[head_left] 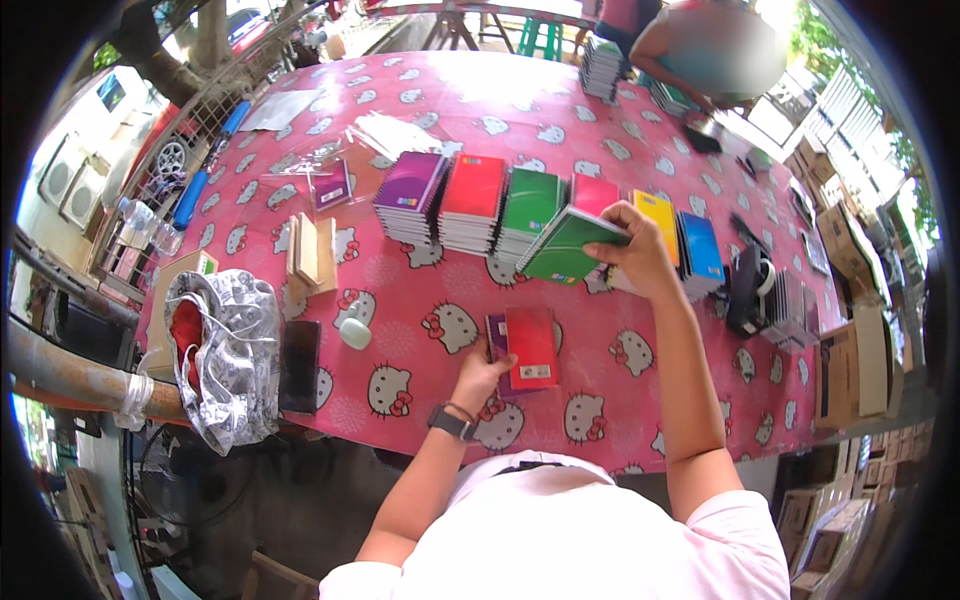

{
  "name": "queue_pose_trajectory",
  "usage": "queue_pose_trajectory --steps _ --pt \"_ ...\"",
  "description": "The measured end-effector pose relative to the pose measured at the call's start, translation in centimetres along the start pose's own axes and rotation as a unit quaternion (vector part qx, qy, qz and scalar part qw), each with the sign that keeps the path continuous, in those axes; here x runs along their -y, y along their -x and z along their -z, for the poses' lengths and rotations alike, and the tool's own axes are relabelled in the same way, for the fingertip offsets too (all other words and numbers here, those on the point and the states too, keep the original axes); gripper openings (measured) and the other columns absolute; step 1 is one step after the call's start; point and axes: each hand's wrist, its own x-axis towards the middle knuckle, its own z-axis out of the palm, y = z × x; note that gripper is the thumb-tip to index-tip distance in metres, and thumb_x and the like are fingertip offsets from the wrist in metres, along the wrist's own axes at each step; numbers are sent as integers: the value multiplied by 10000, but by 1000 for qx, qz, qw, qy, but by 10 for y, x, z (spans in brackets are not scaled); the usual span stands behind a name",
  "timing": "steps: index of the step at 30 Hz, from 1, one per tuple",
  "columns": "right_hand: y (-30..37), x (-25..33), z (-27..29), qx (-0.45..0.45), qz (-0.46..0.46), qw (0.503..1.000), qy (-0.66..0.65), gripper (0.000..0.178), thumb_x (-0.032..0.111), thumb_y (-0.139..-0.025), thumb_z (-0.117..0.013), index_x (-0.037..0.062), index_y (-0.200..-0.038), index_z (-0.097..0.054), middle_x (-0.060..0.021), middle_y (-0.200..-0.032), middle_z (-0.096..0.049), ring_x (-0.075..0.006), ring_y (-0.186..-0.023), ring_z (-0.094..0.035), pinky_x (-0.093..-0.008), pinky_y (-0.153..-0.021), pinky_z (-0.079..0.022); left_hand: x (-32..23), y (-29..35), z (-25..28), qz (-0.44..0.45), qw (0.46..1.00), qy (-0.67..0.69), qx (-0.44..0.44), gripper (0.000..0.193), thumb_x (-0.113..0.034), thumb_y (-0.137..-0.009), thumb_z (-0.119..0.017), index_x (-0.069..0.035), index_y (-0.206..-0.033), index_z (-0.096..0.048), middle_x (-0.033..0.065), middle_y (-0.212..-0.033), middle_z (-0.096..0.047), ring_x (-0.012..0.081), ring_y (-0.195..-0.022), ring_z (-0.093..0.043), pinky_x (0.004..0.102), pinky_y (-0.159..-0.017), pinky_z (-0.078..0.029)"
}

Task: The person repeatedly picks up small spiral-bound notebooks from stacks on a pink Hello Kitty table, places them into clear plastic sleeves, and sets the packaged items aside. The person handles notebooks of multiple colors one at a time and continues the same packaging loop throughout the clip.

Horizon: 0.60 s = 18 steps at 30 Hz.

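Green covers the spiral notebook (572, 250) pinched in your right hand (632, 245), thumb on its cover, the other fingers partly out of sight behind it. Read the clock from the red notebook (532, 340), twelve pointing away from you: the green one is up between twelve and one. At eight, your left hand (482, 377) is curled closed at the red notebook's edge, thumb on top and fingers mostly hidden.

Beneath the red lies a purple notebook (496, 332), only a sliver showing (whether more lie under it, you cannot tell). Your raised notebook and right hand cover much of the pink stack (594, 190) and part of the yellow stack (656, 210).

You have six stacks, arcing from eleven to two: purple (412, 180), red, green, pink, yellow and blue (703, 248); the copies in each are too fine to count. One pale case (355, 333) and one dark flat slab (300, 366) sit at nine, with one patterned bag (240, 340) beyond, at the table's left edge.

Patterned pink cloth (440, 425) stretches from the red notebook to the near edge at six, and between your left hand and the pale case.
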Motion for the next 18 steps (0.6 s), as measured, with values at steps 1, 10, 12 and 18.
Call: queue_pose_trajectory --steps 1,10,12,18 --pt "17 3 -5 -24 2 1000 15 273 -95 -677 -691 45 -868 -554 -22 -795 -591 -92 -766 -545 -236 -673 -436 -2 -2 -1 30 999 27 -1 412 -204 -879 -599 38 -1190 -479 100 -1097 -608 190 -967 -584 311 -880 -444" --pt "130 -77 -66 231 148 952 137 260 91 -676 -761 53 -889 -617 -91 -1078 -606 -272 -1144 -496 -404 -958 -412 -26 -4 -2 137 984 110 27 435 -282 -909 -539 4 -1230 -476 105 -1104 -597 210 -973 -596 315 -845 -482" --pt "126 -71 -56 243 71 967 36 312 114 -664 -784 58 -931 -632 -102 -1082 -612 -280 -1116 -513 -403 -989 -394 -12 -8 0 75 997 7 14 439 -32 -802 -616 39 -1211 -473 128 -1090 -595 204 -946 -598 318 -816 -490" --pt "-7 -71 20 -59 90 981 162 173 69 -753 -679 53 -925 -666 -100 -975 -667 -274 -968 -601 -343 -836 -465 -16 -2 0 115 993 27 -28 377 -99 -763 -622 62 -1096 -546 138 -1016 -635 191 -897 -609 302 -773 -474"
